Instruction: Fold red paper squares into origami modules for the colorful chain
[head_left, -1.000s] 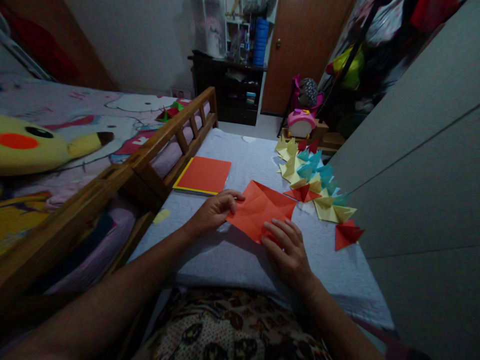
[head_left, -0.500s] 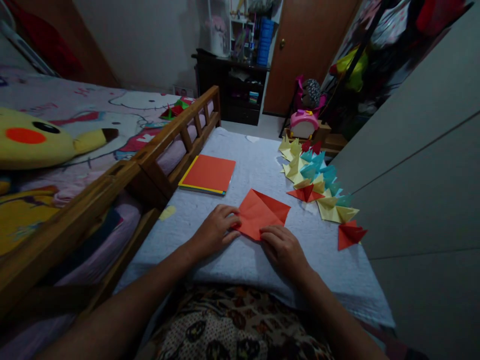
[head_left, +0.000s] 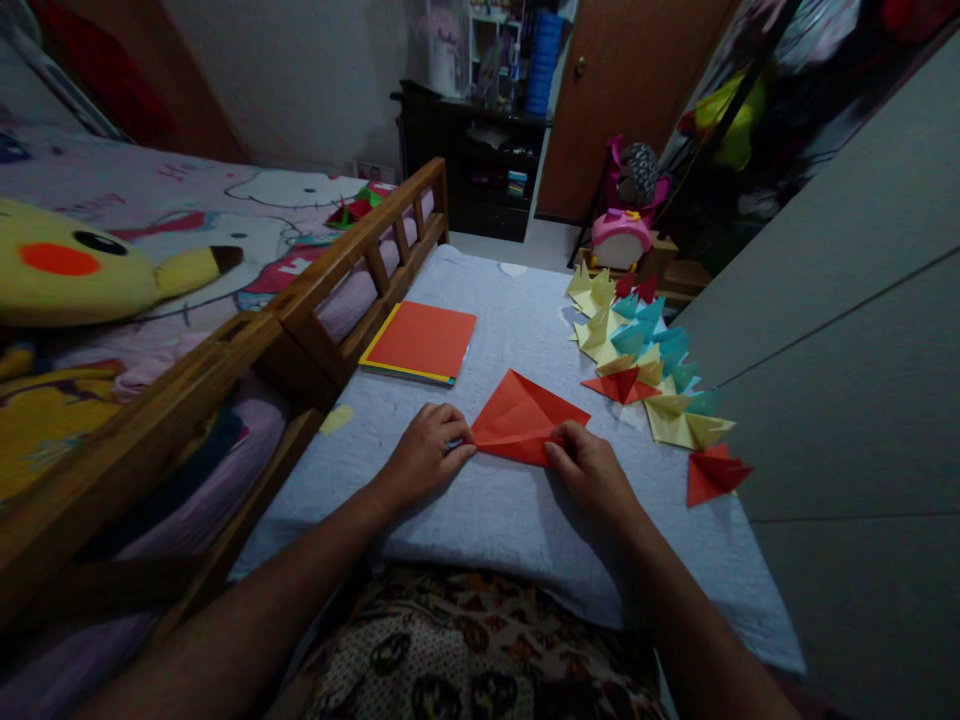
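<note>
A partly folded sheet of orange-red origami paper (head_left: 517,412) lies on the cloth-covered table (head_left: 480,520) in front of me. My left hand (head_left: 433,447) pinches its left corner between thumb and fingers. On the other side, my right hand (head_left: 589,462) grips the lower right edge, where a flap is lifted and folded over. Beyond my left hand is a stack of square paper (head_left: 424,340), orange on top with a yellow edge below. Folded paper figures (head_left: 637,330) in yellow, blue and red stand in rows to the right.
A wooden bed rail (head_left: 352,265) runs along the table's left side, with a yellow plush toy (head_left: 82,265) on the bed behind it. A pale cabinet panel (head_left: 862,400) borders the right side. A pink toy case (head_left: 621,238) sits past the far end.
My right hand has moved slightly up and right, lifting the paper's near edge into a fold. My left hand now pinches the left corner. The view has shifted a little.
</note>
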